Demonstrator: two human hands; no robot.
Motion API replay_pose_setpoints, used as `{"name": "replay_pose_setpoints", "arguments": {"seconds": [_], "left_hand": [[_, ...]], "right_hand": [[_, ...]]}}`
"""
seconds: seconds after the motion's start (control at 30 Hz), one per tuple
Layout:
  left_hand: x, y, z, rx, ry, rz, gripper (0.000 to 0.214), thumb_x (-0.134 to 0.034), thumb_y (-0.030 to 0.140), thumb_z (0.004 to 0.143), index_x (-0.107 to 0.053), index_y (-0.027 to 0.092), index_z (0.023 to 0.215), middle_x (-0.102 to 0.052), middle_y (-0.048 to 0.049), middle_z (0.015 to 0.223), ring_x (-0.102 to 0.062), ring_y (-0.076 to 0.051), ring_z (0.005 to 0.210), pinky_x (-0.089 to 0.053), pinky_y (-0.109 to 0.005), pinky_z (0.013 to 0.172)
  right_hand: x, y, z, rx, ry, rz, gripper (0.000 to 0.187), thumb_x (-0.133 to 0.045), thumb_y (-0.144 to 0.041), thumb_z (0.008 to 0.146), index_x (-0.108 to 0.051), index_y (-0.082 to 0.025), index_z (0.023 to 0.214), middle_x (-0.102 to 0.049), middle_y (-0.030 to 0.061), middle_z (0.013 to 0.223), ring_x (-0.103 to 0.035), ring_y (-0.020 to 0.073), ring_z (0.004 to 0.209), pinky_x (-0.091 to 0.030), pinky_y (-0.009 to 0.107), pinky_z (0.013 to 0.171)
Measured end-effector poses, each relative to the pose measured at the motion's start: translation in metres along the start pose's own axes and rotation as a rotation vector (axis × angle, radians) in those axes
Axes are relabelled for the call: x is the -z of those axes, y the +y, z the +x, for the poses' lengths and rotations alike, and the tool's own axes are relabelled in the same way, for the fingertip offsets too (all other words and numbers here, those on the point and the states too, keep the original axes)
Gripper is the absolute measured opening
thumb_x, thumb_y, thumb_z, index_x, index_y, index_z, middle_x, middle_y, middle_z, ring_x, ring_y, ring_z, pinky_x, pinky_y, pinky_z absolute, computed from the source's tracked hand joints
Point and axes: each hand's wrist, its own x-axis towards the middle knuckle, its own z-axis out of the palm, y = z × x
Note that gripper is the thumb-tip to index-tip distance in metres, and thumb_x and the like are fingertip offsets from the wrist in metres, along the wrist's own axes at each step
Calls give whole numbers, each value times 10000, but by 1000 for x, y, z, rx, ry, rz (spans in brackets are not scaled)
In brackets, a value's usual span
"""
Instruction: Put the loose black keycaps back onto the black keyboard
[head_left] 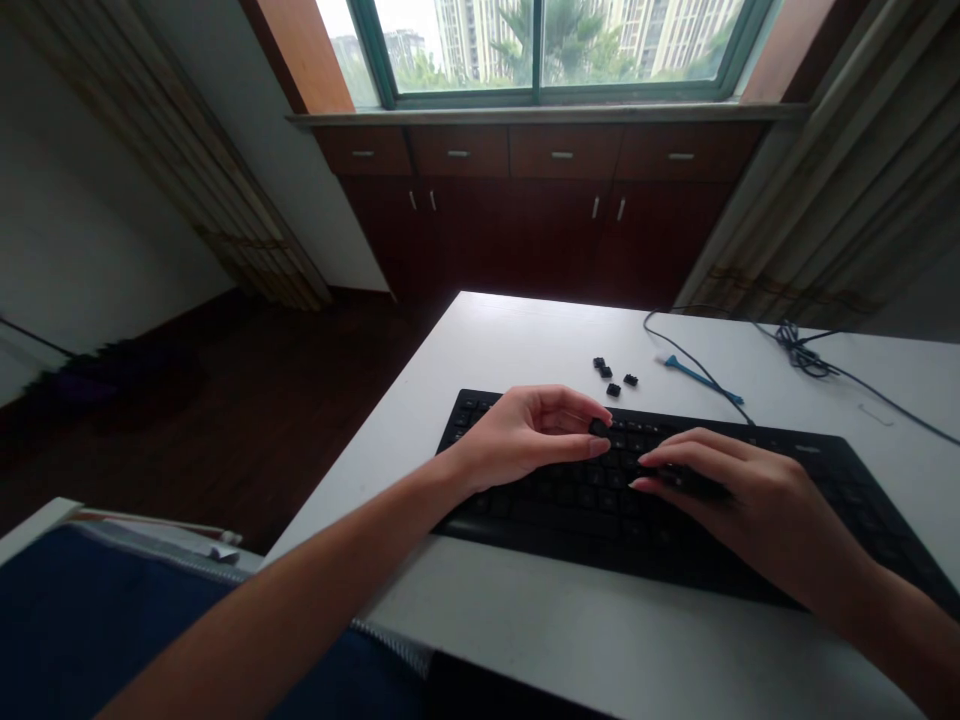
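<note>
My left hand (534, 437) is over the left half of a black keyboard (517, 530), its thumb and fingertips closed on a small black keycap (599, 428). To its right, my right hand (742, 480) hovers low above the middle of the keyboard. Its thumb and index fingertips point left with a narrow gap between them, and the dark keys show there; I make out nothing held. Several loose black keycaps (613, 389) lie on the table just behind the keyboard.
A blue tool with a pale tip (701, 379) lies behind the keyboard on the white table (517, 345). A black cable (806, 350), partly bundled, runs across the back right. A dark blue zipped fabric item (112, 610) is at the lower left. Wooden cabinets (517, 230) stand beyond.
</note>
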Motion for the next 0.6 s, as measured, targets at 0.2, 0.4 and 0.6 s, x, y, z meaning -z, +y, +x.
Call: {"name": "replay_pose_setpoints", "arguments": {"seconds": [0.2, 0.4, 0.6], "left_hand": [[1, -1, 0, -6, -1, 11, 369, -819, 305, 800, -713, 155, 1120, -721, -79, 1059, -685, -138, 971, -541, -221, 890], [1, -2, 2, 1, 9, -5, 370, -834, 284, 781, -719, 141, 1103, -720, -83, 1043, -688, -133, 954, -542, -223, 881], [2, -2, 2, 11, -2, -49, 390, -863, 254, 750, -722, 132, 1092, -724, -66, 1025, -686, -113, 947, -540, -201, 883]], "right_hand": [[-4, -2, 0, -18, -34, -8, 247, -655, -358, 947, -636, -306, 1188, -693, 25, 1144, -699, 190, 927, -563, 319, 795], [-5, -3, -1, -32, 40, -22, 187, -662, -342, 942, -614, -265, 1105, -709, 30, 1088, -703, 193, 925, -564, 324, 824], [-5, 4, -1, 2, 42, -52, 135, -657, -332, 950, -630, -274, 1069, -685, -11, 1103, -691, 140, 915, -550, 274, 822]]}}
